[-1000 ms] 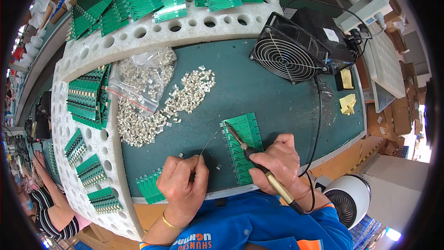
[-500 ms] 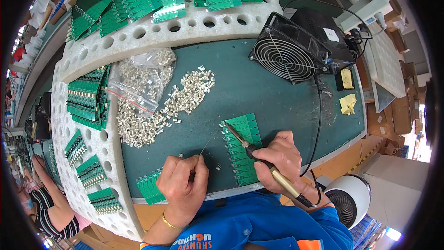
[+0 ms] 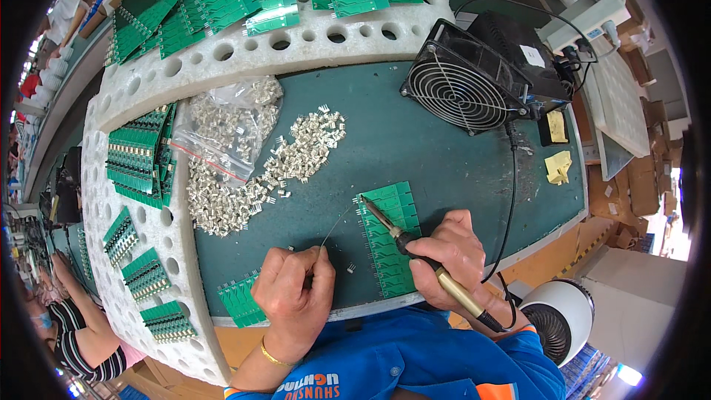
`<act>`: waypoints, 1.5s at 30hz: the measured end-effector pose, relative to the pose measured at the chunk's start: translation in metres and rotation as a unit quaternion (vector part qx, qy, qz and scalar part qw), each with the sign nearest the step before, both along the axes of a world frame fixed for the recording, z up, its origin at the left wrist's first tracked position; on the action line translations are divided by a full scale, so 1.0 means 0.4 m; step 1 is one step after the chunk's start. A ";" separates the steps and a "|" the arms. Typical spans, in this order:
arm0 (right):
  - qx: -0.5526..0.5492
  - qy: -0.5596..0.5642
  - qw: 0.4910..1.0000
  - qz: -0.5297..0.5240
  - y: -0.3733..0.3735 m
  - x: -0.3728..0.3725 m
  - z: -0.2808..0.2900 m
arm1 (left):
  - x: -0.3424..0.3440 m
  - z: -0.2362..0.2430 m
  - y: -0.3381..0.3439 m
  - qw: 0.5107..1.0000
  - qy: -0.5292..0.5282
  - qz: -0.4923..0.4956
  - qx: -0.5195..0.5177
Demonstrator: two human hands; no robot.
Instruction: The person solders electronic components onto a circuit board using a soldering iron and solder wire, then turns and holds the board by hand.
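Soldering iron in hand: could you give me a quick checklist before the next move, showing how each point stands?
1. Soldering iron gripped: ok, in the right hand.
2. Wire held: ok, pinched in the left hand's fingers.
3. Iron's tip at the circuit board: ok, by its far left corner; actual contact, cannot tell.
4. Tip hot: cannot tell.
5. Surroundings clear: not ok, a loose connector lies left of the board.
6. Fan spinning: cannot tell.

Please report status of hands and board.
Left hand: pinching thin silvery wire. Right hand: gripping gold-black soldering iron, tip at green rectangular circuit board. Loose small silvery connector beside board.
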State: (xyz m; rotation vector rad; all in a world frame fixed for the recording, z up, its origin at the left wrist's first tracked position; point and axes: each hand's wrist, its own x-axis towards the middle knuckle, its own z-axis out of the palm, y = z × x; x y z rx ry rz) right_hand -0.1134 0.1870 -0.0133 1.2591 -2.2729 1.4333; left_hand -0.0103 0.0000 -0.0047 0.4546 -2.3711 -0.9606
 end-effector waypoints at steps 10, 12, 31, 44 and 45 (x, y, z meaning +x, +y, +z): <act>-0.001 -0.002 1.000 0.000 -0.002 -0.004 -0.001 | -0.005 -0.003 0.003 1.000 0.003 -0.001 0.004; 0.000 -0.004 1.000 0.000 -0.001 -0.002 -0.001 | -0.004 -0.001 0.003 1.000 0.000 -0.002 0.003; 0.012 0.000 1.000 0.003 0.010 0.015 -0.001 | 0.001 0.001 0.004 1.000 -0.010 -0.004 -0.004; 0.003 -0.004 1.000 -0.003 0.011 0.015 0.004 | -0.004 0.005 0.008 1.000 -0.017 0.000 -0.002; 0.006 -0.004 1.000 -0.001 0.011 0.015 0.003 | -0.003 0.004 0.008 1.000 -0.017 0.001 0.002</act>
